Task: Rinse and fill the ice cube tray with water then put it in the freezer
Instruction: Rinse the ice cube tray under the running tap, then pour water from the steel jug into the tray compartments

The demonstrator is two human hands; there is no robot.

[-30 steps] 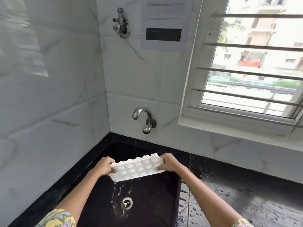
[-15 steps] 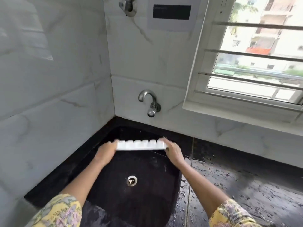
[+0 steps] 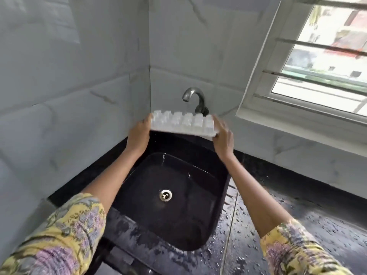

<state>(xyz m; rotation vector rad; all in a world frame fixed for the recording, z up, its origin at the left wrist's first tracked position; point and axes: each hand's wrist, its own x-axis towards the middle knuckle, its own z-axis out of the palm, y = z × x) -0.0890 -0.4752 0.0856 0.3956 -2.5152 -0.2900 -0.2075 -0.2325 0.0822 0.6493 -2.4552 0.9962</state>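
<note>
Holding a white ice tray (image 3: 183, 124) by both short ends: left hand (image 3: 139, 133) gripping one end, right hand (image 3: 223, 140) gripping the other. Turned bumpy side up, above the back edge of the black sink (image 3: 139, 203), just under the tap (image 3: 193, 98). Wet drops on the worktop (image 3: 297, 211) by the window (image 3: 317, 62).

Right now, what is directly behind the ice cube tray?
Behind the ice cube tray stands the tap, its spout curving above the tray, with the tiled wall beyond. The tray covers the tap's base, so its mounting is mostly hidden.
</note>
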